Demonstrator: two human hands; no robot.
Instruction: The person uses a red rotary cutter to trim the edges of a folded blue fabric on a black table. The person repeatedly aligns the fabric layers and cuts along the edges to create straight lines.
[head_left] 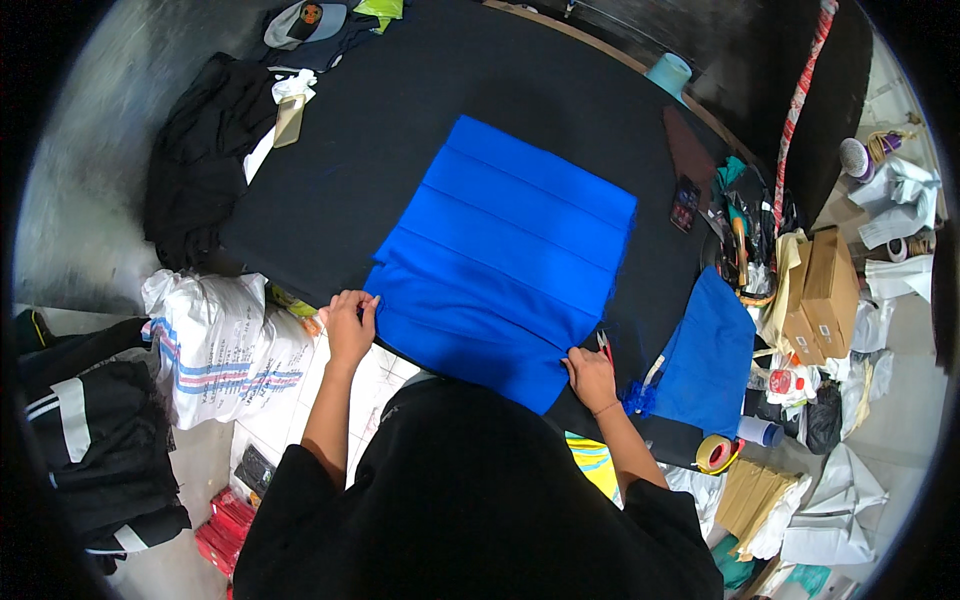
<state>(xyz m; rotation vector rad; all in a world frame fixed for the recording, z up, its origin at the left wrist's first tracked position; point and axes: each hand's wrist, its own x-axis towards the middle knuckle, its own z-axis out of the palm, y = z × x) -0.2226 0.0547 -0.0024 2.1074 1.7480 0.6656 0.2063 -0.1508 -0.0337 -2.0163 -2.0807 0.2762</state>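
Note:
A bright blue piece of fabric lies on the black-covered table in front of me, with parallel crease lines running across it. Its near part is rumpled, and its near edge reaches the table's edge by my body. At the fabric's left edge, my left hand pinches it between thumb and fingers. My right hand has its fingers closed on the lower right edge. Just beyond the right hand lies a slim red-handled tool, partly covered.
Another blue fabric piece and a tape roll lie to the right. Farther off are a dark phone and a cardboard box. Black cloth covers the table's left end; a white sack stands below it.

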